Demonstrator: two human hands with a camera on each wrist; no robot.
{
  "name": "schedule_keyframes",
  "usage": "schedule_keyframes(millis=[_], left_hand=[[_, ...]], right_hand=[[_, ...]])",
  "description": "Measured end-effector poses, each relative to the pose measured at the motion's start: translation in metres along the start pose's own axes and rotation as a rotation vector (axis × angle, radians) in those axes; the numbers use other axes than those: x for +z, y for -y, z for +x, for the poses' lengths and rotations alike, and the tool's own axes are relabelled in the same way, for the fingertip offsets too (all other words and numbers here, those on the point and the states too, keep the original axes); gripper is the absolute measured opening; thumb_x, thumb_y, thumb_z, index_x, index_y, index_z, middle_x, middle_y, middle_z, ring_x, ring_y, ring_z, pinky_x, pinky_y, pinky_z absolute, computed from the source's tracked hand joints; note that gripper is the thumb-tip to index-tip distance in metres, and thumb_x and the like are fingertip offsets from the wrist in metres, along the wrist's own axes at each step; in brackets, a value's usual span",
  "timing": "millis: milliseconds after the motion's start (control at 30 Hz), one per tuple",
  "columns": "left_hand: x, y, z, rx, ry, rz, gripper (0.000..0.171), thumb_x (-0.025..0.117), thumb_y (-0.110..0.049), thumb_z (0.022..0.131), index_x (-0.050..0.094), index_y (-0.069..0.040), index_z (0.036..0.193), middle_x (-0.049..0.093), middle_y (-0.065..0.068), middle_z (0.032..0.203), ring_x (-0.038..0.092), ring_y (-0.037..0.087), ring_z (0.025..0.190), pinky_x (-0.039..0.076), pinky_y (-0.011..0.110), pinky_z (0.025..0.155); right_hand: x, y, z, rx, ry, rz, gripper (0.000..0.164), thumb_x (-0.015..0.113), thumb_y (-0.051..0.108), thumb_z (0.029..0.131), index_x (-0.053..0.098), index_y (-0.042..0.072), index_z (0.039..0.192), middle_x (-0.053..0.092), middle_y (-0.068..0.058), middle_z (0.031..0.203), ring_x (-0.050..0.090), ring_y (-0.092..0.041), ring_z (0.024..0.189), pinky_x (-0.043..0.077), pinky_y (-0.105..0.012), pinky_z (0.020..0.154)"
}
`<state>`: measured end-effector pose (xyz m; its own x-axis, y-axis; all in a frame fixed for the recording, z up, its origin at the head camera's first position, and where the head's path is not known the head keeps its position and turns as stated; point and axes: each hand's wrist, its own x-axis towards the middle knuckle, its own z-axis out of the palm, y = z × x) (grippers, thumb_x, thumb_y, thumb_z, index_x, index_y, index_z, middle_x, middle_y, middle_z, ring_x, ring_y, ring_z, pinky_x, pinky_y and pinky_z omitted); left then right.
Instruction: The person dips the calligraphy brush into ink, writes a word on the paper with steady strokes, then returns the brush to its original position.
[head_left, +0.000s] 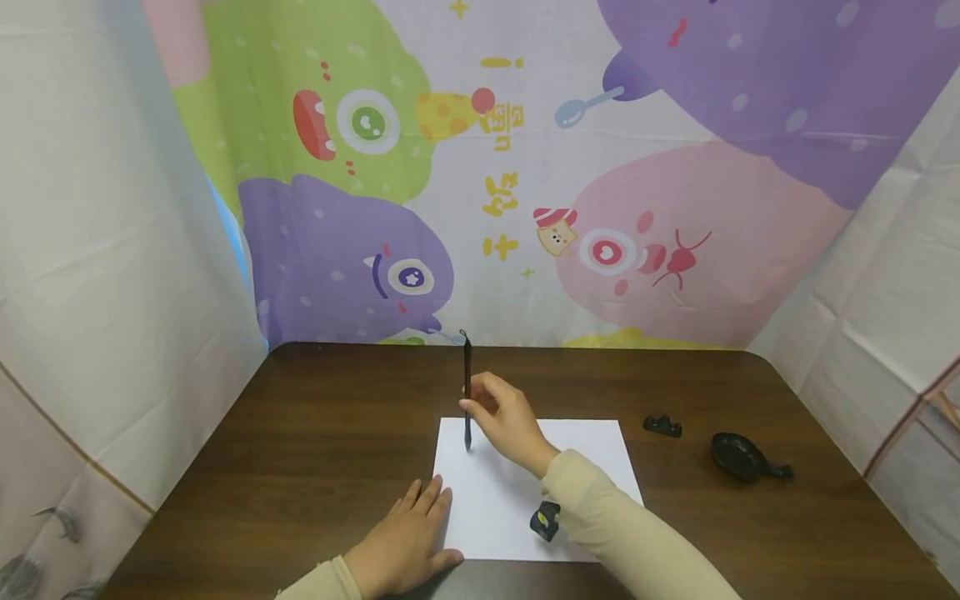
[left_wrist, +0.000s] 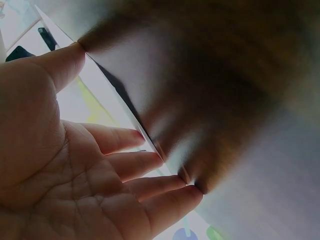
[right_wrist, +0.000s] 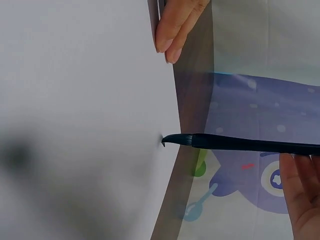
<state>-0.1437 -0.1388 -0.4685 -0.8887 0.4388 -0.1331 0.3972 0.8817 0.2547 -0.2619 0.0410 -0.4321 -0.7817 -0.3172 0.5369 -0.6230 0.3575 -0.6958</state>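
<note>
Presently, right hand (head_left: 510,423) is pinching brush (head_left: 467,367) at far left of paper (head_left: 491,508). Left hand (head_left: 401,537), fingers extended, is touching near-left edge.

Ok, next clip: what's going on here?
A person's right hand holds a dark brush nearly upright over the far-left part of a white sheet; whether its tip touches is hard to tell. The left hand rests at the sheet's left edge. A small dark object sits on the sheet by the right sleeve. Further right on the table are a notched dark piece and a dark pan-shaped dish.
</note>
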Motion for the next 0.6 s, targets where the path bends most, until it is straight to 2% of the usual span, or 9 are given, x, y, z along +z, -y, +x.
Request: schedule_keyframes(millis=[600], left_hand=[[0.0008,0.001,0.0003,0.003,-0.007,-0.004,0.085,0.066,-0.055,0.086,0.044,0.003,0.143,0.036,0.026,0.153,0.036,0.053,0.137,0.039,0.066,0.102]], right_hand=[[-0.0017,0.0023,-0.0073,0.02,0.046,0.007,0.016,0.066,0.014,0.093,0.063,0.007,0.107,0.068,-0.004,0.092,0.065,-0.014,0.082,0.055,-0.023,0.074]])
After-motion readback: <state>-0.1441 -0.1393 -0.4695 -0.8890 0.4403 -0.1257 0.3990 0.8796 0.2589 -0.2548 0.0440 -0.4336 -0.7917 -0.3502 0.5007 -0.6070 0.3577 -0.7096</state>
